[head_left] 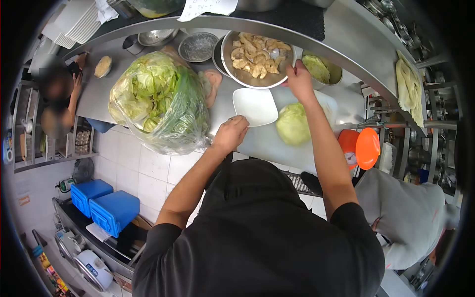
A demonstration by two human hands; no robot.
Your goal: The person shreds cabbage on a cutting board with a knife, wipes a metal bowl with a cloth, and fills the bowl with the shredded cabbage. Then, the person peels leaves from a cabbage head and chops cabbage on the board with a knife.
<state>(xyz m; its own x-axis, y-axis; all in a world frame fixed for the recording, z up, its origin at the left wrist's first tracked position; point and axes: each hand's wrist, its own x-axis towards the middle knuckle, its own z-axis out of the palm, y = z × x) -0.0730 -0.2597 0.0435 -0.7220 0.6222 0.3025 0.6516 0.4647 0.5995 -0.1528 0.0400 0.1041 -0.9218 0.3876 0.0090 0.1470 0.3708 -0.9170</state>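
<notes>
My right hand [300, 81] grips the right rim of a round metal bowl [243, 77] that holds cooked chicken pieces [257, 53]. The bowl is tilted toward me, just beyond a white square dish [255, 110]. My left hand [231, 133] is closed at the dish's near left corner, its fingertips on the edge; the thumb is hidden. Nothing shows inside the dish. A head of cabbage [293, 124] lies on the white cutting board [271, 143], beside the dish and under my right forearm.
A large clear bag of lettuce [161, 99] stands left on the steel counter. Behind are a metal bowl [198, 47] and a pot with greens [316, 68]. An overhead shelf [277, 27] crosses the far side. An orange scale [349, 148] and a person [403, 213] are right; another person stands left.
</notes>
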